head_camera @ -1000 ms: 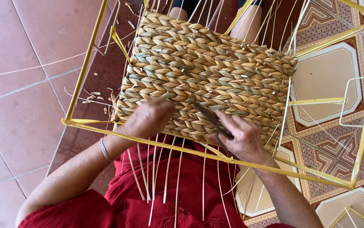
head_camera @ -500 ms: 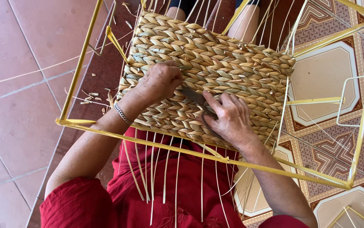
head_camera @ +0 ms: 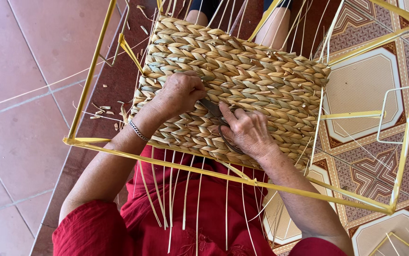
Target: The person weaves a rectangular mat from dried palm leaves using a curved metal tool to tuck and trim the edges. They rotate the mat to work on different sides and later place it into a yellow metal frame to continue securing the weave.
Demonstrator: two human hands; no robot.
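you had only one view, from the camera on your head, and it looked almost straight down over your lap. it sat close: the woven panel (head_camera: 233, 90) filled the upper middle, your left hand (head_camera: 181, 92) and right hand (head_camera: 247, 130) lay near the centre, and your red sleeves ran off the bottom edge. the yellow frame (head_camera: 90, 80) crossed the picture. plain red floor tiles (head_camera: 19, 71) lay on the left, patterned tiles (head_camera: 366, 80) on the right. no second view shared the scene.

Both hands, left (head_camera: 181, 92) and right (head_camera: 247, 130), press the woven panel (head_camera: 261, 76), seemingly holding scissors (head_camera: 218, 118).
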